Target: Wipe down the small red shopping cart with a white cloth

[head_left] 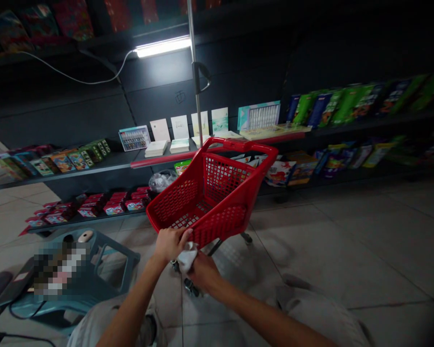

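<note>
A red plastic shopping cart (224, 224) with a perforated basket stands right in front of me, its near end towards my body. My left hand (170, 244) is closed over the rim of that near end. Just below and to the right, my right hand (204, 271) is closed on a crumpled white cloth (187, 257), which could also be a tissue. The cloth lies close under the left hand's fingers, beside the basket's outer wall. Right-hand fingertips are partly hidden by the cloth. Inside the basket, the part I can see shows bare mesh.
A blue plastic stool (112, 284) with blurred-out items on it stands at the left, cables beside it. Behind the cart run dark shelves with books (181, 144), boxed packs (90, 207) and green snack bags (304, 108). A metal pole (193, 43) rises behind the cart.
</note>
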{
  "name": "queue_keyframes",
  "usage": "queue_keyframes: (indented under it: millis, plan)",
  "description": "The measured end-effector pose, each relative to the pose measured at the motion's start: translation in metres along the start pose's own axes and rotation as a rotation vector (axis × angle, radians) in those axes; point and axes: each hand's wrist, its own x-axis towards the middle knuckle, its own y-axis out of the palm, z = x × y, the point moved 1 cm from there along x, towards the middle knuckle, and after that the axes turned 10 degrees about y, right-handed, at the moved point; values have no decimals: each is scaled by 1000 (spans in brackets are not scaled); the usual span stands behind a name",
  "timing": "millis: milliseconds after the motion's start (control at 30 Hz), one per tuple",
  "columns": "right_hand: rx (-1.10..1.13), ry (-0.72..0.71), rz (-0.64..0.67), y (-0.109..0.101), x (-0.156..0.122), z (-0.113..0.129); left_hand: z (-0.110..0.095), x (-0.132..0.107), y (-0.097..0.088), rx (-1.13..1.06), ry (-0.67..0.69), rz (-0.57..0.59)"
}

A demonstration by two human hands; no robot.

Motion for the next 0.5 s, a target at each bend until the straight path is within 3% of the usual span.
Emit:
queue_keyframes:
  millis: [133, 233, 300, 400, 500]
  plan:
    - [-336, -119, 28, -30, 12, -18, 6, -1, -2, 1, 21, 3]
    - [-379, 33, -69, -77, 32, -47, 8, -2, -4, -5, 26, 4]
    - [-370, 174, -201, -118, 47, -72, 9, -2, -5, -11, 31, 4]
    - [-289, 271, -364, -176, 68, -111, 9, -2, -5, -5, 36, 4]
    - [-116, 363, -470, -209, 83, -145, 8, -2, -5, 13, 35, 10]
